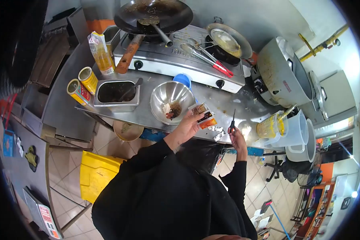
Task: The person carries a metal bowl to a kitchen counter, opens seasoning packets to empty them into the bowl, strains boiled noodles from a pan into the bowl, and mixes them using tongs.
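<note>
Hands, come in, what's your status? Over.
Left hand gripping packets. Right hand holding scissors. Bowl by left hand, pale and dark ingredients inside. Nothing visible between packets and bowl.

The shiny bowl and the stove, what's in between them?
A round blue thing, partly hidden behind the shiny bowl, lies between it and the stove, in the head view.

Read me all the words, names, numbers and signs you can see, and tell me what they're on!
"RI...": top of the stove; the rest is unclear.
Red label on the big cooker: too small to read.
Labels on the two cans: too blurred.
Packets in the left hand: too small.
Printed bag by the stove: too blurred.
Scale buttons: too small.
</note>
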Tool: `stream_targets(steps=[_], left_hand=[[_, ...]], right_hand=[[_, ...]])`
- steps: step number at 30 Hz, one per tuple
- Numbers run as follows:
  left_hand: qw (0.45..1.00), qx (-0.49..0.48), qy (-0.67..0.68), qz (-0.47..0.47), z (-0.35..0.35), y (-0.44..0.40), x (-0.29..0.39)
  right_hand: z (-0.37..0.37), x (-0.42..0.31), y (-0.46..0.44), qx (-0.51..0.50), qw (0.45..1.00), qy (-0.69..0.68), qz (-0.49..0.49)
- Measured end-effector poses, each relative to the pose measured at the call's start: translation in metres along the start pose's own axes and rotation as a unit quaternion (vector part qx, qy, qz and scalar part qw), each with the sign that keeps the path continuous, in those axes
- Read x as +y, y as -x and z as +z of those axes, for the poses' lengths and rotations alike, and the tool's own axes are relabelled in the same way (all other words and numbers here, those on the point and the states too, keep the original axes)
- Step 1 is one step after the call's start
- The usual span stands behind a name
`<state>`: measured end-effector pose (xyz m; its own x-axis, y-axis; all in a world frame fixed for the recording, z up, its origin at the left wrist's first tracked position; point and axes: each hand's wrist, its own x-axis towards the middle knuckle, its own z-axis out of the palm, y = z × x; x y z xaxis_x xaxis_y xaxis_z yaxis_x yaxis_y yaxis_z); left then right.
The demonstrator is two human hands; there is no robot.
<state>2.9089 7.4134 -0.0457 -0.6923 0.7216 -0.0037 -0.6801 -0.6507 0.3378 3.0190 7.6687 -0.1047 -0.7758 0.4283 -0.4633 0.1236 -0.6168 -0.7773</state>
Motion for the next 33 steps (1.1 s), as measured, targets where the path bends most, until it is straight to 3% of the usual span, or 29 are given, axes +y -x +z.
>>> stream_targets(steps=[3, 6, 8, 10, 18, 27, 33], left_hand=[[1.0, -0.003, 0.016, 0.013, 0.0, -0.008, 0.0], [0.999, -0.002, 0.025, 0.023, 0.002, -0.014, 0.001], [0.999, -0.002, 0.031, 0.037, 0.001, -0.018, 0.001], [0.999, -0.003, 0.022, 0.036, -0.002, -0.021, 0.003], [0.999, -0.003, 0.003, 0.037, -0.003, -0.021, 0.004], [0.999, -0.023, -0.036, 0.024, 0.0, -0.01, 0.005], [0.999, -0.024, -0.035, 0.027, -0.002, -0.006, 0.002]], right_hand=[[0.04, -0.012, 0.029, -0.155, 0.986, -0.054, -0.008], [0.069, -0.013, 0.055, -0.166, 0.985, 0.007, -0.049], [0.075, -0.015, 0.062, -0.207, 0.945, 0.212, -0.138], [0.085, -0.013, 0.07, -0.224, 0.87, 0.373, -0.234], [0.11, -0.023, 0.087, -0.174, 0.787, 0.553, -0.213], [0.124, -0.03, 0.099, -0.164, 0.77, 0.569, -0.237], [0.117, -0.029, 0.103, -0.125, 0.782, 0.588, -0.165]])
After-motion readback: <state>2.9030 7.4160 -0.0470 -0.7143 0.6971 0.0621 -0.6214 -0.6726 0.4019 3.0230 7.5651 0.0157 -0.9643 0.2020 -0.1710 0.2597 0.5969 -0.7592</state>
